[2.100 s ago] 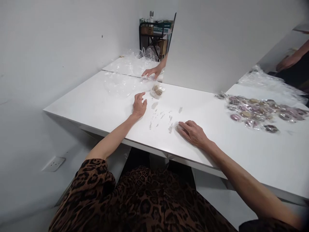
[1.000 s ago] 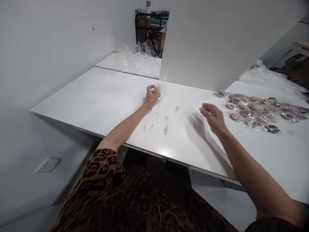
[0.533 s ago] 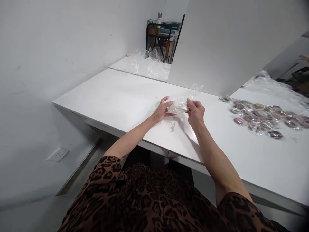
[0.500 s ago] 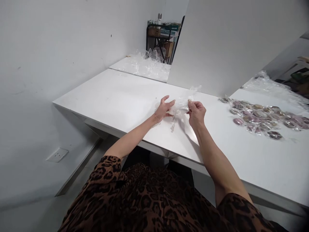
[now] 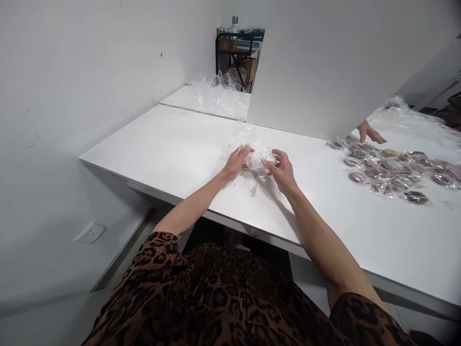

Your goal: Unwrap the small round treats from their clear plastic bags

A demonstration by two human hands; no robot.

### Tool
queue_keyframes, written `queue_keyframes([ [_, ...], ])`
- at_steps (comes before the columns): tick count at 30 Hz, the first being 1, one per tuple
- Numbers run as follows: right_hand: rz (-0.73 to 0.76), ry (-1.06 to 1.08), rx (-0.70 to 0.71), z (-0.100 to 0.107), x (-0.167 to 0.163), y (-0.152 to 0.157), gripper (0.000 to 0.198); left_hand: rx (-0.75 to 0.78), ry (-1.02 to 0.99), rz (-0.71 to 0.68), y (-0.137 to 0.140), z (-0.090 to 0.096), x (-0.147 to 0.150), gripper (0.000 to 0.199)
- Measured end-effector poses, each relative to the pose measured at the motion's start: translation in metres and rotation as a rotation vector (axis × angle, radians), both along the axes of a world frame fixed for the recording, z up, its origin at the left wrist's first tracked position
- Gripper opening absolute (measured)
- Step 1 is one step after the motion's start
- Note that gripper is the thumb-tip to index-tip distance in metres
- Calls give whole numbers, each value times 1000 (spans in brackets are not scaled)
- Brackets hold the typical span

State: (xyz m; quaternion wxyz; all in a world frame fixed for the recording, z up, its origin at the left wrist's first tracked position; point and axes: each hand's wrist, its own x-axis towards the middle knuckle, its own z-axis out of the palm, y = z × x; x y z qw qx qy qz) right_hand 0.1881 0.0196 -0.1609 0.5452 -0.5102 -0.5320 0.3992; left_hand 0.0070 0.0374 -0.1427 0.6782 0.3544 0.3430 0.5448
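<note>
A crumpled bundle of clear plastic wrap (image 5: 258, 156) lies between my two hands, above the white table (image 5: 162, 139). My left hand (image 5: 238, 161) holds its left side, fingers curled against the film. On the other side my right hand (image 5: 283, 169) grips the bundle between thumb and fingers. Whether anything is inside the film cannot be made out. To the right, several wrapped oval pieces (image 5: 382, 171), pink, brown and dark, lie spread on the tabletop.
A tall white panel (image 5: 317, 67) rises from the table's far side. Another person's hand (image 5: 370, 132) reaches past its right edge over the wrapped pieces. Loose clear film (image 5: 212, 96) covers the back left, with a dark rack (image 5: 234, 50) behind. A wall socket (image 5: 90, 232) is low left.
My right hand has moved left and down, closer to my left hand, and the film is now gathered into a compact bundle. Another person's hand has come into view on the right.
</note>
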Motion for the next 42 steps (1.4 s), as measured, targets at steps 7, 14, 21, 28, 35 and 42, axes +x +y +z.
queue_keyframes([
  [7, -43, -141, 86, -7, 3, 2, 73, 36, -196, -97, -6, 13, -7, 29],
  [14, -84, -700, 448, -3, -6, -9, 65, 26, -149, -32, -4, 6, -6, 32],
  [21, -180, 104, 312, 10, -10, -4, 34, -86, -255, -52, -5, 12, -6, 15],
  [28, -291, 827, -178, 29, 20, -1, 19, -121, -331, 37, 1, 18, -16, 15],
  [35, -559, 454, 37, 28, 42, 2, 21, -64, -294, 187, 4, 16, -23, 12],
  [42, 241, 58, -125, 42, 17, -25, 51, 3, -15, -50, 0, 15, -2, 39],
])
